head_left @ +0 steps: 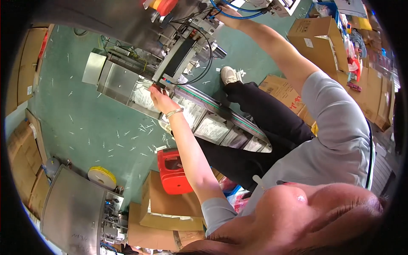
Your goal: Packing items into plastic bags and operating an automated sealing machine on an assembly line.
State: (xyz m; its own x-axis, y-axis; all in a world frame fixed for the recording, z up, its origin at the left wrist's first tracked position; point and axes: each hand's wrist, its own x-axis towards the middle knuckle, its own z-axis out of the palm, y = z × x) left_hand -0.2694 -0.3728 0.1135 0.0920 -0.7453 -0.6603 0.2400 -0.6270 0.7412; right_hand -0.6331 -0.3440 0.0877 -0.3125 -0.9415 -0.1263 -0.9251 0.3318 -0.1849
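Observation:
A metal machine with a short black conveyor belt (180,57) stands at the upper middle. My left hand (161,100), a bangle at its wrist, is at the belt's near end. Its fingers are curled at a small dark part there; what they hold, if anything, is hidden. My right hand (230,19) reaches to the machine's far side, beside blue tubing (250,16). Its fingertips are partly hidden by the machine parts and tubing. Below the belt, a long metal rail (227,111) with a green strip runs beside bins holding white pieces (212,127).
Small white pieces (119,134) are scattered over the green floor (76,106). A red plastic container (173,182) and an open cardboard box (163,199) stand near my left arm. More cartons (316,40) stand at the right. A second metal machine (70,208) is at the lower left.

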